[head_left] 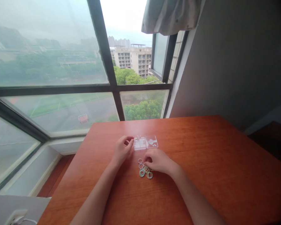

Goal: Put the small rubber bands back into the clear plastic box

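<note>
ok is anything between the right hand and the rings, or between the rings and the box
Nothing visible between the right hand and the rings: it overhangs their right edge. Towards the box, that hand covers the gap's right side; nothing visible blocks its left side.

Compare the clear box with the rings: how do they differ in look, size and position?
The clear box is transparent and angular; the rings are round and pastel-coloured. The box is larger than any single ring. The box stands by the left hand, while the rings lie heaped by the right hand. Both rest on the table.
</note>
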A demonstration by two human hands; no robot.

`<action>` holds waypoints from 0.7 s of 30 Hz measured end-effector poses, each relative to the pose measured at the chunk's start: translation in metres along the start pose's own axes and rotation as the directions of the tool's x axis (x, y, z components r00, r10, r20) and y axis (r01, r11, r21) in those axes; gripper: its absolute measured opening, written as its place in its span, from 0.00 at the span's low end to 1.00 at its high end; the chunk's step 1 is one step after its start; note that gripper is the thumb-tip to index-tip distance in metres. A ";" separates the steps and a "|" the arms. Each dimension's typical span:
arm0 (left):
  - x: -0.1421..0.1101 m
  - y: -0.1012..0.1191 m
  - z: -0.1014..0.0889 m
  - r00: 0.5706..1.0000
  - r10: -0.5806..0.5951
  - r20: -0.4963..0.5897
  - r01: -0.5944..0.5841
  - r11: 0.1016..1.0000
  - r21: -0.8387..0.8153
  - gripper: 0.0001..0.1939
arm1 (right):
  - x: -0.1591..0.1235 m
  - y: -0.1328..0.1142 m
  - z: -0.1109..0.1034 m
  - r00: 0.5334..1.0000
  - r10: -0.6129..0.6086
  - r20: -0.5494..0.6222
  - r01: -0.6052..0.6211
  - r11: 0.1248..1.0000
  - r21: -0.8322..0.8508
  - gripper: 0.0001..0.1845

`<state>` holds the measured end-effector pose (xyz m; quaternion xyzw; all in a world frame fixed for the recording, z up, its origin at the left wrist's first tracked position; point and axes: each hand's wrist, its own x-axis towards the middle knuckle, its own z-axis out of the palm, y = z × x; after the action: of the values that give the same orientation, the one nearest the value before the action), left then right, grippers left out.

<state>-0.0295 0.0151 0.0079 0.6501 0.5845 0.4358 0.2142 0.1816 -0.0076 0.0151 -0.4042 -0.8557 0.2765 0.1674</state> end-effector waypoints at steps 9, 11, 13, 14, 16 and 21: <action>-0.001 0.001 0.000 0.999 0.022 0.032 -0.023 1.000 0.018 0.11 | 0.002 -0.001 0.004 0.999 0.005 -0.031 -0.006 1.000 -0.025 0.03; -0.002 0.004 -0.001 0.999 0.028 0.033 -0.029 1.000 0.008 0.11 | 0.003 0.000 0.002 0.997 0.023 -0.076 -0.023 1.000 -0.003 0.02; -0.003 0.008 0.000 0.998 0.038 0.044 -0.038 0.999 -0.018 0.11 | 0.005 0.000 -0.001 0.987 0.043 -0.152 -0.042 0.999 0.012 0.02; -0.004 0.010 0.002 0.997 0.042 0.058 -0.040 0.998 -0.039 0.11 | 0.006 0.001 -0.003 0.979 0.051 -0.196 -0.048 0.999 0.020 0.02; -0.007 0.017 0.004 0.993 0.049 0.106 -0.040 0.996 -0.085 0.12 | 0.007 0.002 -0.005 0.958 0.054 -0.281 -0.045 0.998 0.038 0.01; -0.013 0.035 0.010 0.964 0.087 0.252 -0.046 0.985 -0.165 0.11 | 0.008 0.003 -0.007 0.900 0.040 -0.433 -0.015 0.998 0.061 0.03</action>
<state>-0.0004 -0.0026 0.0256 0.7016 0.4931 0.3992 0.3243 0.1824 0.0032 0.0194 -0.4629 -0.7830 0.2056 0.3609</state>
